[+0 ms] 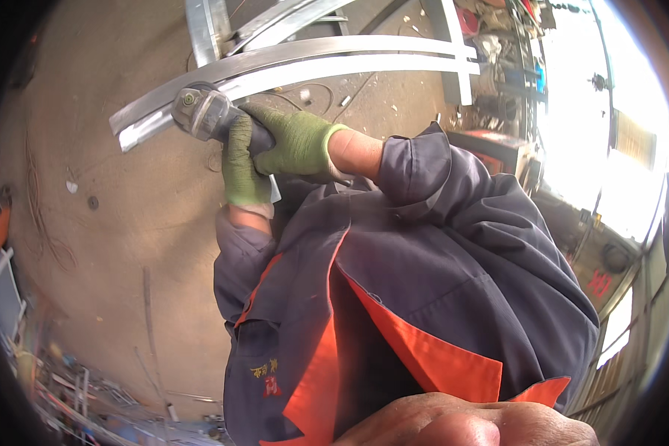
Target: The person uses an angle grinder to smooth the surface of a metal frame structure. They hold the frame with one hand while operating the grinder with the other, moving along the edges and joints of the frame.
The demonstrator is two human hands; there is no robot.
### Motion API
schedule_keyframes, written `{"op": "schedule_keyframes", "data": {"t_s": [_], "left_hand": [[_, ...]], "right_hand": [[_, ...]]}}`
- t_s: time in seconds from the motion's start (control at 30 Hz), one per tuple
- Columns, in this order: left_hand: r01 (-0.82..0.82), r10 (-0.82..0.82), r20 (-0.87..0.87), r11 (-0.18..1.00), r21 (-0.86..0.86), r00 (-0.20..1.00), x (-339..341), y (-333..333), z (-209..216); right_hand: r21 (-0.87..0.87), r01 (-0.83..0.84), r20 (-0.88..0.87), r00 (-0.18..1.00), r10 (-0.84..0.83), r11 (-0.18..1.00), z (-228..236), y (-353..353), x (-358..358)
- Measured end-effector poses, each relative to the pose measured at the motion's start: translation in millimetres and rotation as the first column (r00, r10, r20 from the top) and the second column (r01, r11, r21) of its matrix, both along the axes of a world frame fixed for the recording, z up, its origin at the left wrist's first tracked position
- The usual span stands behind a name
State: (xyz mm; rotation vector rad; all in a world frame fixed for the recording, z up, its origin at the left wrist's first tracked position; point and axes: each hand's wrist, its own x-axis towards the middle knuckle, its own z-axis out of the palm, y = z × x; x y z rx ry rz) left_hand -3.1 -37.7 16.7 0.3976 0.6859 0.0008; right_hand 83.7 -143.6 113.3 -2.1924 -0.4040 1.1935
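Fingers (239, 160) of both gloved hands wrapped tight around the angle grinder (204, 113), its head seemingly touching the curved steel bar (327, 68), floor (126, 208) below.

grinder (204, 113) body hidden under hands (275, 152)

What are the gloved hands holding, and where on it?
Both green-gloved hands, left hand and right hand, grip the grey angle grinder around its body, behind the head.
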Motion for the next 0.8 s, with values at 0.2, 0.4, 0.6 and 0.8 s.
{"op": "schedule_keyframes", "data": {"t_s": [0.2,0.4,0.6,0.8], "left_hand": [[0.281,-0.281,-0.043,0.959,0.013,0.959,9.8,-66.1,7.8],[0.493,-0.487,0.103,0.869,-0.037,0.867,46.6,-135.9,-5.7],[0.452,-0.451,0.064,0.892,-0.012,0.890,40.1,-136.5,-9.7],[0.008,-0.003,-0.078,0.997,0.074,0.997,-0.8,-50.7,-6.9]], "right_hand": [[0.025,0.094,0.143,0.985,-0.096,0.995,-6.8,-86.8,-5.1],[-0.128,0.396,0.037,0.918,-0.395,0.909,-27.5,-166.4,-7.4],[-0.045,0.351,0.094,0.934,-0.346,0.935,-37.0,-168.6,-20.0],[0.124,-0.069,0.141,0.989,0.051,0.990,-45.2,-67.3,-3.7]]}}
